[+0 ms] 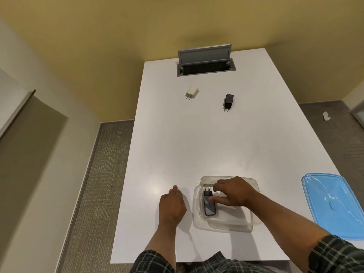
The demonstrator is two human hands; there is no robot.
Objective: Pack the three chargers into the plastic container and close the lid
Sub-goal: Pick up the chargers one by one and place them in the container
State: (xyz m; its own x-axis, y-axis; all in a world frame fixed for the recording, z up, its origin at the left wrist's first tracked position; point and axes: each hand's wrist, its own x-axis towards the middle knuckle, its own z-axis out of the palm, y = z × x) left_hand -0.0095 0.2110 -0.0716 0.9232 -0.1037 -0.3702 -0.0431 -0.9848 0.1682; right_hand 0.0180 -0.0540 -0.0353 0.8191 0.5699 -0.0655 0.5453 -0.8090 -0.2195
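Observation:
A clear plastic container [226, 227] stands open near the table's front edge. A black charger [210, 208] lies flat inside it at the left, prongs pointing away from me. My right hand [235, 192] reaches into the container; its thumb tip touches the top of this charger and its fingers hang loosely curled by the prongs. My left hand [172, 205] rests on the table just left of the container and holds nothing. A white charger [192, 92] and a second black charger [228, 100] lie far back on the table. The blue lid [334, 205] lies at the right.
The white table [177, 144] has a grey cable box [205, 62] with its flap raised at the far end. Carpeted floor runs along both sides, with a white scrap [326, 116] on it at the right. Walls stand to the left.

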